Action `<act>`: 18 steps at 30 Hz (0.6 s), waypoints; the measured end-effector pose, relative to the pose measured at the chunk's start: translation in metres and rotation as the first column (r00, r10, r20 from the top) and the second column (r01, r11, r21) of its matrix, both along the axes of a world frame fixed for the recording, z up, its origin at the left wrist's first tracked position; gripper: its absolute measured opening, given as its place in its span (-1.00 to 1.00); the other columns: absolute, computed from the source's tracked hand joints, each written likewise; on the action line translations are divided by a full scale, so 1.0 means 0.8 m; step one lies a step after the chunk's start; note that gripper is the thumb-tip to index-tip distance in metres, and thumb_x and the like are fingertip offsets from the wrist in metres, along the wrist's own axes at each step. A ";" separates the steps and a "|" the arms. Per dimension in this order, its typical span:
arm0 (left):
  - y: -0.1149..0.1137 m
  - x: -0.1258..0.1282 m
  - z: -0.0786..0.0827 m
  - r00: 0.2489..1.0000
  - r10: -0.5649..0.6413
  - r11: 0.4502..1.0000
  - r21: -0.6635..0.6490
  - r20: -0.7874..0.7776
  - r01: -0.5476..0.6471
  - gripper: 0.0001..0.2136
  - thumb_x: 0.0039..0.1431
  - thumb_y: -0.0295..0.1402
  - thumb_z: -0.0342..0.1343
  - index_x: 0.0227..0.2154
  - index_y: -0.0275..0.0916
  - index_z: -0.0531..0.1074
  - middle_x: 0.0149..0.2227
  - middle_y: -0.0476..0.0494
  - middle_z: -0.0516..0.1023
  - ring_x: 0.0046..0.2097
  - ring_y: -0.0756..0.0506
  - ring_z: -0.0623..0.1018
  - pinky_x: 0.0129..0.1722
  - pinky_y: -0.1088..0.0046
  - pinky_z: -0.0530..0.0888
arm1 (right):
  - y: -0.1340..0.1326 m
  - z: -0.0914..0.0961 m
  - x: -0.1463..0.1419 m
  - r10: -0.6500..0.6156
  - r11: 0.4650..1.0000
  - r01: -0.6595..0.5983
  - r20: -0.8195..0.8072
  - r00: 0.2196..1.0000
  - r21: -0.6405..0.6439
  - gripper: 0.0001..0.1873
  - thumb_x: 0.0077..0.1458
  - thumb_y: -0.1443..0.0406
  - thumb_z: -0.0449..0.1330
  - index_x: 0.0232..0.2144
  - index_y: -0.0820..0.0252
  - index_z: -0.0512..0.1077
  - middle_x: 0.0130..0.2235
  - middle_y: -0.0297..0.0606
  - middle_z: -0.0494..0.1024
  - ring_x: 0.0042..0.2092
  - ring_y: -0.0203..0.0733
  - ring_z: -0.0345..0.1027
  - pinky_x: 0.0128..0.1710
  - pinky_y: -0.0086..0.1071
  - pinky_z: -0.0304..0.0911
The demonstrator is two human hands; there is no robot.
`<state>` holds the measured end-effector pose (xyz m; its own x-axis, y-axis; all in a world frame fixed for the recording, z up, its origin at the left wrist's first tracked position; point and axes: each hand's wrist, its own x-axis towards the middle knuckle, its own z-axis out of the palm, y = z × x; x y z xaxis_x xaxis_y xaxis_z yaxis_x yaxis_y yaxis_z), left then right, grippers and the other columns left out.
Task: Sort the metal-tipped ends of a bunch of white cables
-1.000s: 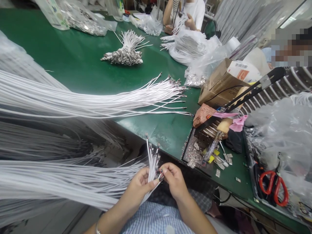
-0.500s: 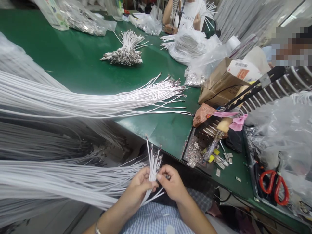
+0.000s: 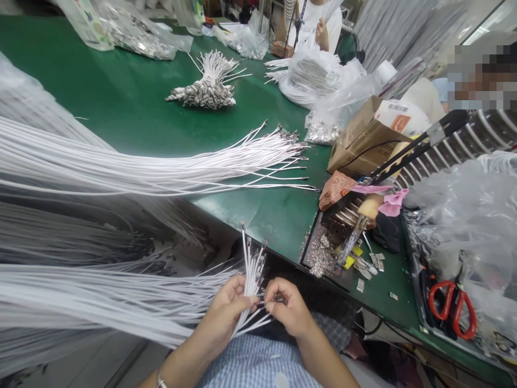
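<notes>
Low in front of my lap, my left hand (image 3: 233, 303) is closed around a small bunch of white cables (image 3: 251, 272) with little metal ends pointing up. My right hand (image 3: 287, 306) is just right of the bunch, its thumb and fingers curled in a pinch near a cable end; the exact item in it is too small to make out. A thick bundle of white cables (image 3: 194, 302) runs off to the left beside my left forearm. Another long bundle of white cables (image 3: 169, 170) lies across the green table (image 3: 133, 108), its tipped ends toward the right.
A wood-handled soldering iron (image 3: 359, 226) rests on a tray by a brick (image 3: 337, 189). Red-handled scissors (image 3: 452, 310) lie right, near plastic bags (image 3: 452, 215). A cardboard box (image 3: 355, 140) and a sheaf of cables with metal tabs (image 3: 204, 89) stand farther back. Another person (image 3: 319, 27) sits opposite.
My right hand has shifted slightly down and right, a little apart from the bunch. My left hand keeps its hold. The person opposite has moved a hand and the cables there.
</notes>
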<state>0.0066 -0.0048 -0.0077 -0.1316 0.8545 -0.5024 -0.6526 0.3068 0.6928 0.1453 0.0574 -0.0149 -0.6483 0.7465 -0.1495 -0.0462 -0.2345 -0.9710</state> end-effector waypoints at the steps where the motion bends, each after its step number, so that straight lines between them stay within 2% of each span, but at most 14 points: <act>1: 0.000 0.000 -0.001 1.000 -0.009 1.000 0.001 -0.006 0.009 -0.82 -0.12 -0.51 0.24 -0.44 -0.26 0.37 -0.50 0.03 0.46 -0.46 0.04 0.40 -0.44 0.56 0.36 | 0.001 -0.001 0.000 -0.022 1.000 0.022 -0.016 1.000 0.012 -0.84 -0.10 0.28 0.19 -0.56 0.22 0.29 -0.53 -0.37 0.29 -0.49 -0.32 0.13 -0.48 -0.47 0.06; 5: -0.001 0.003 -0.005 0.998 -0.060 0.998 -0.004 -0.021 0.060 -0.79 -0.11 -0.42 0.29 -0.43 -0.26 0.35 -0.51 0.04 0.44 -0.50 0.06 0.39 -0.52 0.58 0.35 | 0.006 -0.002 -0.004 -0.143 0.989 0.144 0.015 0.990 -0.029 -0.81 -0.04 0.20 0.19 -0.45 0.22 0.34 -0.48 -0.36 0.31 -0.47 -0.32 0.12 -0.45 -0.47 0.07; 10: -0.002 0.004 -0.006 0.995 -0.096 0.995 0.004 -0.041 0.096 -0.79 -0.10 -0.39 0.30 -0.42 -0.28 0.37 -0.52 0.04 0.43 -0.52 0.07 0.41 -0.54 0.59 0.35 | 0.006 -0.002 -0.007 -0.134 0.991 0.135 0.114 0.984 -0.005 -0.73 0.00 0.16 0.18 -0.54 0.25 0.30 -0.55 -0.39 0.26 -0.53 -0.37 0.06 -0.50 -0.49 0.03; 14: -0.003 0.003 -0.008 0.995 -0.093 0.996 -0.001 -0.022 0.093 -0.81 -0.07 -0.40 0.28 -0.42 -0.27 0.36 -0.50 0.03 0.45 -0.48 0.06 0.44 -0.49 0.58 0.38 | 0.005 -0.005 -0.005 -0.167 0.986 0.164 0.107 0.980 0.038 -0.72 0.01 0.17 0.17 -0.57 0.24 0.27 -0.57 -0.42 0.23 -0.52 -0.37 0.03 -0.50 -0.50 0.01; 18: -0.003 0.003 -0.010 0.995 -0.097 0.995 0.000 0.004 0.097 -0.80 -0.08 -0.40 0.28 -0.41 -0.27 0.37 -0.48 0.01 0.49 -0.46 0.04 0.46 -0.46 0.57 0.39 | 0.006 -0.005 -0.007 -0.186 0.982 0.185 0.109 0.976 0.019 -0.74 -0.01 0.17 0.18 -0.56 0.25 0.31 -0.56 -0.41 0.26 -0.51 -0.37 0.05 -0.49 -0.50 0.03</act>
<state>0.0088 -0.0073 -0.0153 -0.0464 0.8632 -0.5027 -0.6224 0.3686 0.6905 0.1397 0.0619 -0.0188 -0.4780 0.8540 -0.2051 0.0188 -0.2236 -0.9745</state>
